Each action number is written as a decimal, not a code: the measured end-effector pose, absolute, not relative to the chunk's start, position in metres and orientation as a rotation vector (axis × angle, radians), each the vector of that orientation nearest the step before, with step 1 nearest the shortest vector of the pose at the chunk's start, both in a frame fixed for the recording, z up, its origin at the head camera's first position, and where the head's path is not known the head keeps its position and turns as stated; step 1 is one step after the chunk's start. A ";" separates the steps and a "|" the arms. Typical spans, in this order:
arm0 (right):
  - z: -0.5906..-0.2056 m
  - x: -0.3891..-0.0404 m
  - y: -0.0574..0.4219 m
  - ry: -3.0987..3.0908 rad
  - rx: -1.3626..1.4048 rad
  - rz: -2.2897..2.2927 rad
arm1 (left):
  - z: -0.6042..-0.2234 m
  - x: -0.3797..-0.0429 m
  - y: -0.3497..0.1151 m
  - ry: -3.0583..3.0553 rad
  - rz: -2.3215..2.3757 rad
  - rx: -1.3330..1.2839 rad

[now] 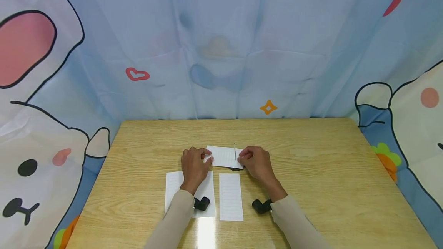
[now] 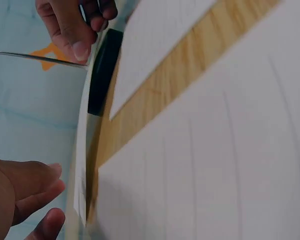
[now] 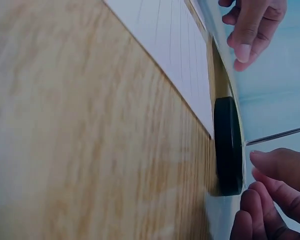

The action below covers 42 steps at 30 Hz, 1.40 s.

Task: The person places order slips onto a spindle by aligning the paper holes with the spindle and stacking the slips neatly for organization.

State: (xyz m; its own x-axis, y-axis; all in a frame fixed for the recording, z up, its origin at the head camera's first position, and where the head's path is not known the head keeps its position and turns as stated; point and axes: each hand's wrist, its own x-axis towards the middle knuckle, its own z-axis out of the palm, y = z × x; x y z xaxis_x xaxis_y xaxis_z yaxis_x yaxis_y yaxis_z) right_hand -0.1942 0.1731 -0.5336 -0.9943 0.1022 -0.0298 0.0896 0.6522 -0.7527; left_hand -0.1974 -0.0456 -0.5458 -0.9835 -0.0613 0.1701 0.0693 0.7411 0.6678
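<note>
On the desk [image 1: 328,164], at left, lies a wide lined sheet [image 1: 173,187]; the left sleeve [image 1: 171,222], cut off at the bottom edge, hides part of it along with a black wrist camera [image 1: 202,203]. The left hand [image 1: 195,166] comes next, its fingers loosely extended at the left end of the raised sheet [image 1: 221,156]; the left wrist view shows a gap there between fingertips and paper.

The raised sheet spans the space between the hands, and a single thin spike [image 1: 235,152] stands up from its face near the right end. From the head only a dark sliver of the round black base [image 3: 228,145] shows beneath the paper; both wrist views show its thick side, with the sheet above it. Nearer the person lies a narrow lined sheet [image 1: 231,199], fully visible, making three sheets in all.

At right, the right hand [image 1: 257,162] is at the raised sheet's right end, close beside the spike, with bent fingers; whether they pinch the paper I cannot tell. The second wrist camera [image 1: 262,206] juts out by the right sleeve [image 1: 295,222], also cut off below.
</note>
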 end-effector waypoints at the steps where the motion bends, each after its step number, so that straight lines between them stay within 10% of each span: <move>1: -0.533 -0.193 0.173 -2.833 -0.161 1.293 | -0.545 -0.196 -0.046 -2.751 -1.084 -0.008; 42: -0.516 -0.143 0.170 -2.716 0.146 1.533 | -0.526 -0.111 -0.037 -2.507 -1.392 -0.101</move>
State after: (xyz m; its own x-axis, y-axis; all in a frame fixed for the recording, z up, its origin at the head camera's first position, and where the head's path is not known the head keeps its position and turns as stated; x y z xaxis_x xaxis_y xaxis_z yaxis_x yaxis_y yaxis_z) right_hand -0.1430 0.1705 -0.5161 -0.9955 -0.0715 0.0627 -0.0906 0.5136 -0.8533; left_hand -0.1108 -0.0368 -0.5265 -0.9608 -0.0702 0.2683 0.1906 0.5357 0.8226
